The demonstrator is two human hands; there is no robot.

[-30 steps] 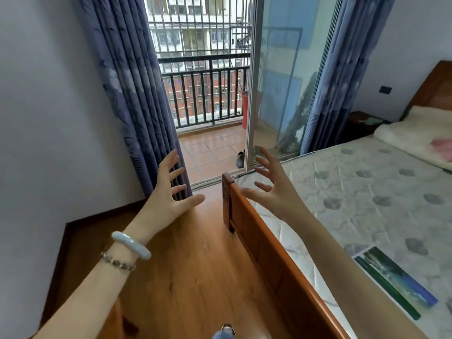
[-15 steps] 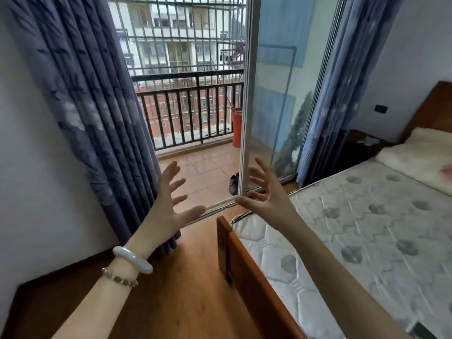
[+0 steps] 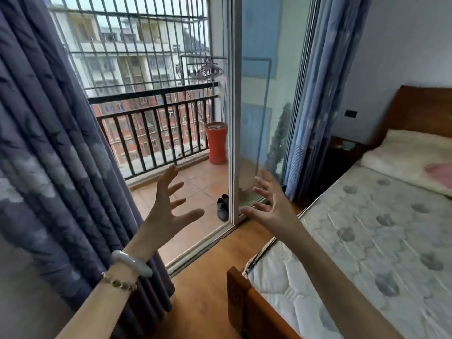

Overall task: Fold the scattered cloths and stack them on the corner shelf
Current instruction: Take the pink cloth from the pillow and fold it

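My left hand (image 3: 168, 211) is raised in front of me with fingers spread, palm facing right, holding nothing. A pale bangle and a bead bracelet sit on its wrist. My right hand (image 3: 271, 204) is raised level with it, fingers spread, palm facing left, also holding nothing. Both hands hover in front of the balcony doorway, apart from each other. No loose cloths and no corner shelf are in view. A pink patch (image 3: 440, 173) shows on the cream pillow (image 3: 401, 155) at the far right; I cannot tell what it is.
A bare patterned mattress (image 3: 367, 245) in a wooden bed frame (image 3: 247, 304) fills the right side. A dark blue curtain (image 3: 49, 167) hangs at left, a lighter one (image 3: 318, 94) beyond the sliding glass door (image 3: 259, 113). The tiled balcony holds a red pot (image 3: 216, 143) and black shoes (image 3: 223, 206).
The view has risen and moved closer to the balcony door, and the foot of the bed has dropped lower in frame. Both hands stay raised, spread and with nothing in them.
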